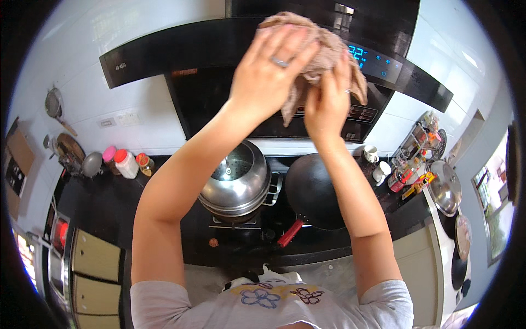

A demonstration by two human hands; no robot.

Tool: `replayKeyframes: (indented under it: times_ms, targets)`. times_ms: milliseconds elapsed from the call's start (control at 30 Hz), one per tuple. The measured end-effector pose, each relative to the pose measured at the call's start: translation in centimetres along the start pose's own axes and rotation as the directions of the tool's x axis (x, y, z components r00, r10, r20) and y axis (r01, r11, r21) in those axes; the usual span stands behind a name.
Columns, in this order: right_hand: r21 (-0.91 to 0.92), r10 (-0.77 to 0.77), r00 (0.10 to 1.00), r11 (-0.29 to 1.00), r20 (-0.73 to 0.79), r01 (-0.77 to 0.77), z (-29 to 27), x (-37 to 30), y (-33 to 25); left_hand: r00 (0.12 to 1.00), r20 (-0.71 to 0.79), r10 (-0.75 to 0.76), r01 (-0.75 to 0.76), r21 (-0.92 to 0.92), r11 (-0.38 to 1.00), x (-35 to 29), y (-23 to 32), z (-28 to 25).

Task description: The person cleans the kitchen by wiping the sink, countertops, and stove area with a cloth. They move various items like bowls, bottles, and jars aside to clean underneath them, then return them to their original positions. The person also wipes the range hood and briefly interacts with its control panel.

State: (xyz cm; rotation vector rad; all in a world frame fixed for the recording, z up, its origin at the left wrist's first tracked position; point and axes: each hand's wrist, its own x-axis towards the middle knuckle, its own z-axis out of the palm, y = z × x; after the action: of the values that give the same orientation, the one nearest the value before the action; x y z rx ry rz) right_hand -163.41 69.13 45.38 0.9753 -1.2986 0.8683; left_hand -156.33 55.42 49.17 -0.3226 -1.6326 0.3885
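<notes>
Both my arms are raised to the black range hood [175, 50] with a crumpled brown cloth [327, 49]. My left hand [269, 71] grips the cloth's left side, its fingers bent over the folds and a ring showing on one. Lower on the right, my right hand [329, 107] holds the cloth near the hood's lit blue display [359, 53], with fingers pointing up. Part of the cloth hangs down between my hands. It covers the middle of the hood's front edge and hides some fingertips.
Below my arms, a lidded steel steamer pot [233, 183] and a black wok [315, 189] with a red handle [290, 233] stand on the stove. Several jars [126, 164] sit on the left counter. Cups [382, 172] and a condiment rack [419, 140] stand right.
</notes>
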Motion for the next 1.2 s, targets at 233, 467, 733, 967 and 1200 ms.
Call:
replayKeyframes:
  times_ms: [233,467,733,967,1200]
  targets:
    - [0.037,-0.084,0.996,0.996,-0.013,0.084,5.6,1.3,-7.2,0.992,-0.035,-0.119,0.120,0.036,0.992,-4.7,-6.0,-5.1]
    - [0.120,-0.139,0.989,0.984,0.047,0.133,9.7,1.4,-13.0,0.981,-0.071,-0.178,0.186,0.134,0.973,-9.6,-10.8,-8.3]
    - [0.206,-0.194,0.980,0.961,0.030,0.184,12.1,1.9,-17.9,0.938,-0.066,-0.340,0.347,0.189,0.919,-12.1,-12.6,-12.5]
    - [0.565,0.028,0.947,0.796,0.321,-0.215,12.8,-3.0,-23.4,0.765,0.164,-0.623,0.629,0.015,0.777,-19.6,-12.0,-17.8]
    - [0.354,0.000,0.445,0.607,0.895,-0.712,6.3,-24.2,-29.9,0.149,0.602,-0.784,0.897,0.251,0.363,-39.7,0.7,-25.6]
